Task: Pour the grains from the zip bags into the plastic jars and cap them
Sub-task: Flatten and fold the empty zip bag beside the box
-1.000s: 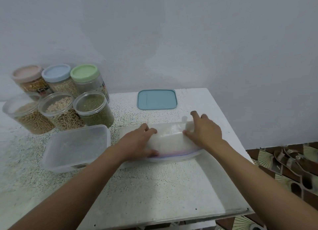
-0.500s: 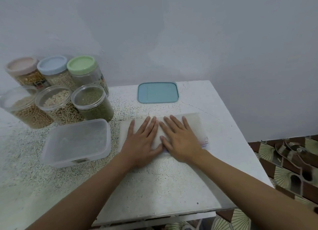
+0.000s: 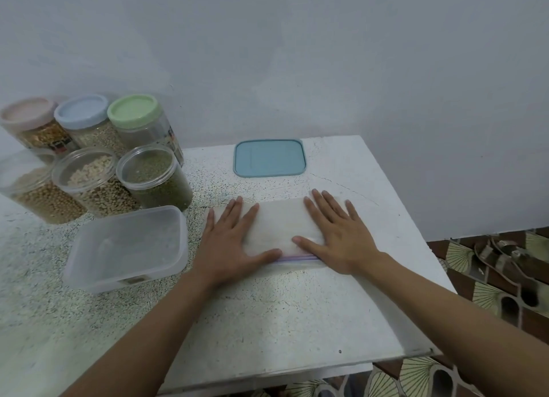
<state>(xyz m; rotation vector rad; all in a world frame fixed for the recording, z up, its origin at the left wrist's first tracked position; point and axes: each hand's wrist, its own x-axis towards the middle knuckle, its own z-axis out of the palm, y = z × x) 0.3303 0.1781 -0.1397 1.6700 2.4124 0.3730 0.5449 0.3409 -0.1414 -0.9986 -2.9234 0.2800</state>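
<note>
- Currently the zip bag [image 3: 282,221] is laid flat near the middle of the white table [image 3: 267,322], pinned under both palms.
- The left hand [image 3: 234,242] is pressed on the bag's left part, fingers straight and slightly spread; nothing is gripped.
- The right hand [image 3: 338,236] is pressed on the bag's right part, fingers straight and splayed wider; nothing is gripped.
- The zip strip [image 3: 297,258] is seen at the near edge, between the thumbs.
- A clear tub [image 3: 124,248] is set just left of the bag, and a blue lid [image 3: 269,158] beyond it.
- Three uncapped jars [image 3: 89,182] and three capped jars [image 3: 81,111] are grouped far left.
</note>
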